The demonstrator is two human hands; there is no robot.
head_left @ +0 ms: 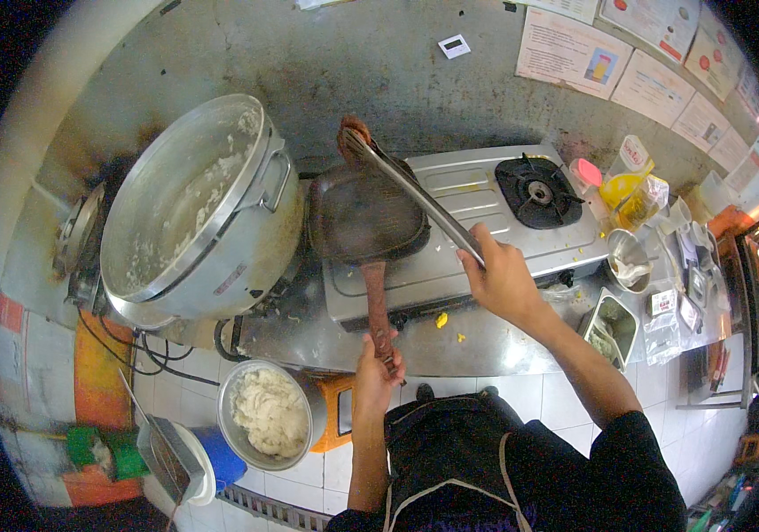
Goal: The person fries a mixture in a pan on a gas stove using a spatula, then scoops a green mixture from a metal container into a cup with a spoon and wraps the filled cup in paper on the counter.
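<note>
My left hand (379, 368) is closed around the brown handle of a dark square frying pan (363, 217). The pan stands over the left side of a silver gas stove (477, 251). In my right hand (504, 279) is a pair of long metal tongs (424, 199), reaching up and left over the pan. At the tongs' tip, by the pan's far edge, is a reddish-brown piece of food (351, 131); its exact kind is hard to make out. The pan's surface looks dark and a little hazy.
A large metal pot (277, 230) with white grains on its inner wall stands left of the pan. Below it is a metal bowl of cooked rice (269, 412). The bare black burner (537, 191) lies right. Further right are a steel container (612, 330), a metal bowl (629, 259) and several plastic packs.
</note>
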